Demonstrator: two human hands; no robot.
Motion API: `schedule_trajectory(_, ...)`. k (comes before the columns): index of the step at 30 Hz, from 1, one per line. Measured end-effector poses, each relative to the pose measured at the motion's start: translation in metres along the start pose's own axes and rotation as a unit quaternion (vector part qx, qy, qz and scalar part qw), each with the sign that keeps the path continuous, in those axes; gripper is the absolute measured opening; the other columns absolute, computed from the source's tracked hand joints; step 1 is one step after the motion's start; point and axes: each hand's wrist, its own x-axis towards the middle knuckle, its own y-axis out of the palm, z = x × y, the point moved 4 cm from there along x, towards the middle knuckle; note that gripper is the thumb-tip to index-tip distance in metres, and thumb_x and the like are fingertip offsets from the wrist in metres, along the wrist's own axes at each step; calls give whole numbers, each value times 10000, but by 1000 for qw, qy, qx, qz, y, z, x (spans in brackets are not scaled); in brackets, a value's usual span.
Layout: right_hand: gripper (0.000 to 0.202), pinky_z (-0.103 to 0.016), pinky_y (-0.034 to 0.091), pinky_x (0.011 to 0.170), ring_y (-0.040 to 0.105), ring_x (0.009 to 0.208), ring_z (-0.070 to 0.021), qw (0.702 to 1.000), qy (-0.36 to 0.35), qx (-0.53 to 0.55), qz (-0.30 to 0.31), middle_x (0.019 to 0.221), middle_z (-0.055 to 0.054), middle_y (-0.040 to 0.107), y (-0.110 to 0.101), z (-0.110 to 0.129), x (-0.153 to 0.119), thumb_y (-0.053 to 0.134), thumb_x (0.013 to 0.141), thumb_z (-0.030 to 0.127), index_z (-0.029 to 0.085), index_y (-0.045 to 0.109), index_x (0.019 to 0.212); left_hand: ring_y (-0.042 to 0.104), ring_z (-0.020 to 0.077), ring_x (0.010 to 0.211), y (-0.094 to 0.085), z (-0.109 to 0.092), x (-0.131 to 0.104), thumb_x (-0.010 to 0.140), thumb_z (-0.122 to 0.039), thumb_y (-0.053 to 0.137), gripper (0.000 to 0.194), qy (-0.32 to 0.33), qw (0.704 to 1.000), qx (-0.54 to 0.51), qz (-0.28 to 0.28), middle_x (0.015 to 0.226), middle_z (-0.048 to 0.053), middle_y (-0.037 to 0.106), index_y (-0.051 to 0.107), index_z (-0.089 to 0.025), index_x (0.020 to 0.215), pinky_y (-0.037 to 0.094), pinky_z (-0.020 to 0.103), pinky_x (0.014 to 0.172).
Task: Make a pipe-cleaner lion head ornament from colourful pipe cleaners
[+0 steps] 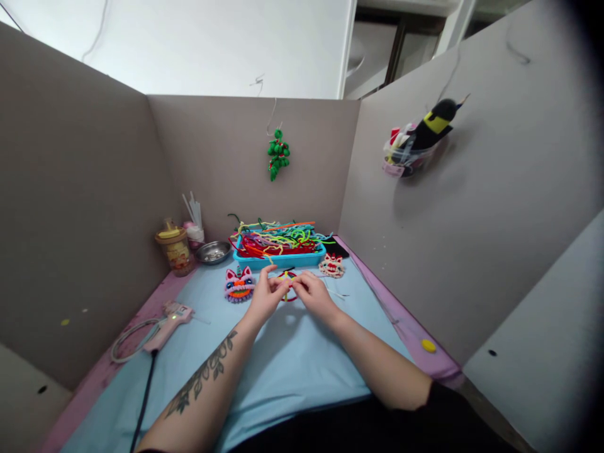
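My left hand (268,293) and my right hand (313,292) meet at the middle of the blue cloth, fingertips nearly touching. Between them they hold a small round craft piece (286,297) with a dark red ring and yellow strips. The fingers of both hands are pinched on it, and they hide part of it. Left of my left hand lies a pink, purple and orange animal-face piece (239,285) with pointed ears. A cream and red face piece (332,266) lies beyond my right hand.
Behind the hands stands a blue tray (278,260) full of colourful fuzzy stems. To the left are a metal bowl (214,252), a lidded cup (177,255) and a pink glue gun (170,326) with its cable. A yellow disc (428,346) lies at the right edge. Grey panels surround the table.
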Motion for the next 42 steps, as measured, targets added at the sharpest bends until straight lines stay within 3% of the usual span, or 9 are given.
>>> schedule_trajectory(8, 155, -270, 431, 678, 536, 732, -156, 1000, -6, -7, 0, 736, -23, 575, 2, 0, -2, 482, 850, 221, 194, 616, 777, 586, 118, 591, -3, 5, 2, 667, -395, 696, 629, -13, 1000, 8, -25, 652, -34, 616, 344, -178, 1142, 434, 225, 568)
schedule_trajectory(15, 283, -308, 455, 788, 570, 864, -176, 999, -13, -33, -11, 958, -67, 608, -7, -19, 2, 460, 812, 129, 190, 560, 1070, 609, 134, 630, -21, 4, 8, 654, -417, 696, 618, -20, 996, 19, -86, 677, -17, 638, 368, -179, 1120, 448, 253, 620)
schedule_trajectory(19, 246, -308, 450, 793, 583, 869, -184, 996, -5, -76, -39, 952, -72, 630, -23, -35, 7, 469, 812, 140, 187, 594, 1018, 589, 112, 601, -37, -4, 14, 643, -415, 703, 580, -11, 990, 24, -136, 673, -26, 623, 389, -188, 1075, 428, 222, 583)
schedule_trajectory(25, 170, -302, 429, 771, 583, 824, -184, 992, 29, -123, -22, 842, -55, 658, -43, -53, 12, 473, 819, 164, 193, 639, 841, 522, 77, 490, -61, -11, 17, 664, -422, 670, 525, -35, 977, 15, -212, 765, -28, 608, 362, -233, 1043, 363, 172, 422)
schedule_trajectory(31, 93, -317, 390, 751, 531, 823, -195, 982, 76, -172, -23, 834, -61, 607, -41, -62, 11, 530, 748, 173, 191, 612, 710, 547, 88, 542, -57, -8, 17, 666, -401, 671, 502, -25, 980, 13, -196, 752, -18, 614, 381, -217, 1033, 374, 175, 458)
schedule_trajectory(33, 82, -302, 389, 700, 517, 754, -177, 984, 99, -139, -55, 773, -44, 578, -42, -61, 11, 518, 746, 196, 187, 582, 696, 554, 90, 554, -52, -4, 17, 671, -397, 672, 497, -25, 983, 14, -180, 736, -16, 621, 390, -209, 1035, 380, 184, 491)
schedule_trajectory(36, 130, -250, 366, 562, 454, 567, -126, 986, 140, 12, -86, 599, 20, 490, -41, -58, 11, 482, 781, 286, 195, 507, 691, 570, 104, 590, -42, 1, 15, 681, -387, 673, 491, -13, 988, 17, -153, 691, -23, 617, 394, -198, 1039, 397, 204, 550)
schedule_trajectory(39, 223, -223, 336, 478, 414, 484, -104, 962, 171, 194, -84, 550, 48, 458, -34, -52, 11, 489, 794, 410, 208, 443, 712, 587, 119, 632, -33, 7, 13, 695, -383, 666, 476, -10, 992, 23, -120, 675, -19, 620, 393, -189, 1033, 412, 225, 600)
schedule_trajectory(42, 262, -221, 343, 472, 434, 483, -104, 942, 173, 272, -90, 562, 44, 477, -30, -45, 9, 506, 796, 459, 211, 437, 746, 589, 122, 626, -27, 10, 11, 690, -389, 670, 474, -25, 994, 27, -103, 678, -16, 628, 400, -188, 1024, 413, 234, 604)
